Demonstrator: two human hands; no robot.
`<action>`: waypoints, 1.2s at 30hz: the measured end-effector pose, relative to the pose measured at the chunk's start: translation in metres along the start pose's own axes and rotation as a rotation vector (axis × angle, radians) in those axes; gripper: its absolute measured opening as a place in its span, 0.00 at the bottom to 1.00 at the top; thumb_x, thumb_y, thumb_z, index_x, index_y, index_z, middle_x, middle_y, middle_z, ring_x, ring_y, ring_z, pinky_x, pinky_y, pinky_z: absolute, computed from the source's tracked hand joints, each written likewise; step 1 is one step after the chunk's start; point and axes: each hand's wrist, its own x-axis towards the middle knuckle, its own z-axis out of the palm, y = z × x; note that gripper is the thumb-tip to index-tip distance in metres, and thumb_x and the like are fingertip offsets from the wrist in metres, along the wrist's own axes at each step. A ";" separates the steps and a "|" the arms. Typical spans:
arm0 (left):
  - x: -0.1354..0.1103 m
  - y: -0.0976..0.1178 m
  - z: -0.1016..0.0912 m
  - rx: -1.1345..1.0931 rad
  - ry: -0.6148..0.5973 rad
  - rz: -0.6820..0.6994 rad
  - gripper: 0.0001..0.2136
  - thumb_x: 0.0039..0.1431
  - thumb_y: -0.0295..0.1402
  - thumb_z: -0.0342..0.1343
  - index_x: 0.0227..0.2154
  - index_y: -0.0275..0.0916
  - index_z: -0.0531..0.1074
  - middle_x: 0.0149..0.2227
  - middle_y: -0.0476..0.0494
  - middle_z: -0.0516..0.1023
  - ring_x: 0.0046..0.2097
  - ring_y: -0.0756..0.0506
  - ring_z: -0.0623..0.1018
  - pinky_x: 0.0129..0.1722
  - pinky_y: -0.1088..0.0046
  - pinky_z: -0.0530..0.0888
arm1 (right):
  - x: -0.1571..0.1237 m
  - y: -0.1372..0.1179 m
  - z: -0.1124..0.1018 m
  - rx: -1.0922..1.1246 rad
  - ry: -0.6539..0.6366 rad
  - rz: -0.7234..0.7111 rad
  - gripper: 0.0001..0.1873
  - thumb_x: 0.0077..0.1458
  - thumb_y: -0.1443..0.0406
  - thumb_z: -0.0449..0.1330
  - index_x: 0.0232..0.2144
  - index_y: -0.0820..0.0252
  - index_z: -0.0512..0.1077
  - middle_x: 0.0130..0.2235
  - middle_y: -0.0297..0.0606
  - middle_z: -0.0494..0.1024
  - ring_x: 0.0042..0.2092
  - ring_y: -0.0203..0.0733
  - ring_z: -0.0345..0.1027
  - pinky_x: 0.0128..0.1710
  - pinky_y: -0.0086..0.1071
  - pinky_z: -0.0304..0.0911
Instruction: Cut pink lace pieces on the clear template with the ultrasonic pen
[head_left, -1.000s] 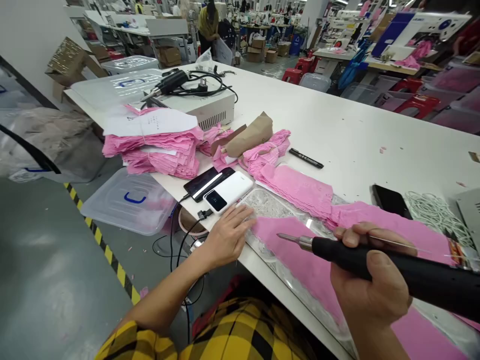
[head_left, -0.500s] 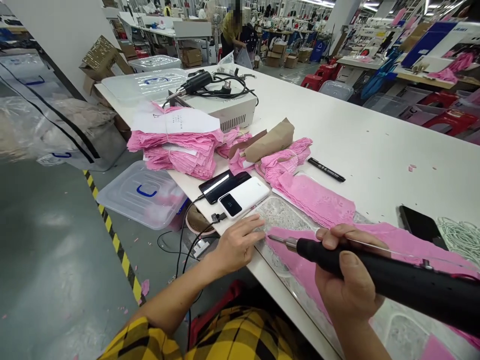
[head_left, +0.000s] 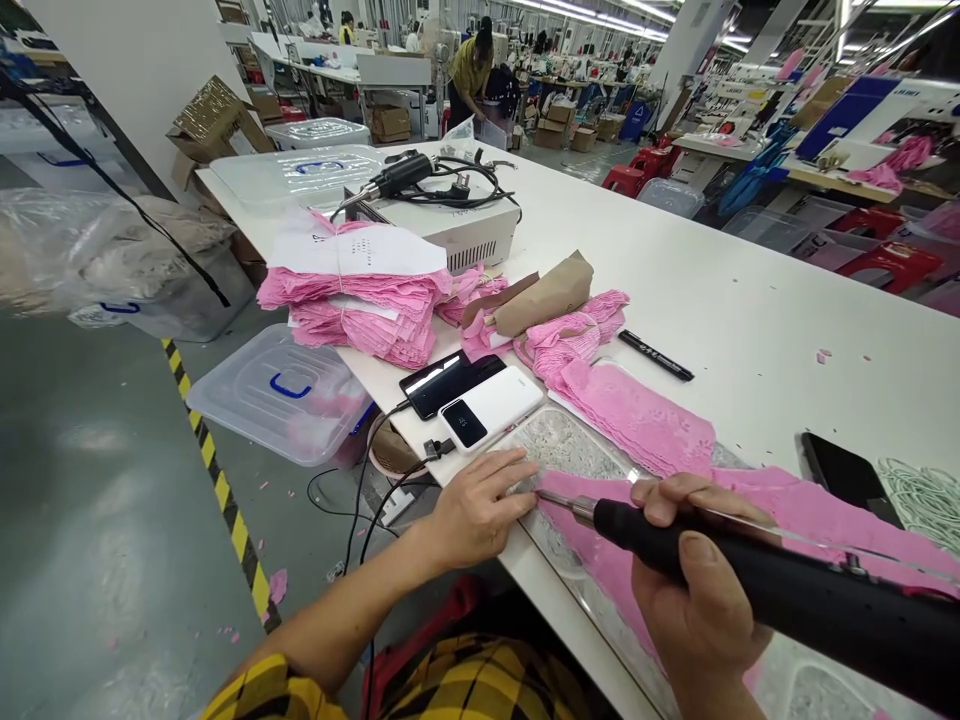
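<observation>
My left hand (head_left: 480,508) rests on the near edge of a clear template (head_left: 568,440), its fingers stretched out beside the narrow end of a pink lace fabric piece (head_left: 592,535). My right hand (head_left: 694,570) is wrapped round a thick black handheld cutter (head_left: 810,580). The cutter's thin metal tip meets the fabric's end, close to my left fingertips. Beneath the fabric lies the template, partly covered by it. A folded pink lace stack (head_left: 637,415) is just beyond.
A white power bank (head_left: 491,408) and a dark phone (head_left: 442,382) lie left of the template. Behind are a rubber-banded pink stack (head_left: 360,300), a control box (head_left: 472,235) and a black marker (head_left: 656,355). Another phone (head_left: 847,478) and pale cord (head_left: 922,505) are at right.
The view has tilted slightly up, so the table things sit a little lower. Both hands keep nearly the same places; the cutter's tip remains beside my left fingers.
</observation>
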 end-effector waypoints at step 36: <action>0.002 -0.001 -0.002 0.025 -0.052 0.009 0.16 0.57 0.20 0.47 0.43 0.37 0.75 0.55 0.40 0.75 0.61 0.41 0.70 0.55 0.60 0.75 | 0.013 0.011 -0.005 -0.087 0.106 -0.044 0.06 0.47 0.66 0.61 0.31 0.57 0.68 0.32 0.32 0.71 0.31 0.35 0.63 0.37 0.38 0.66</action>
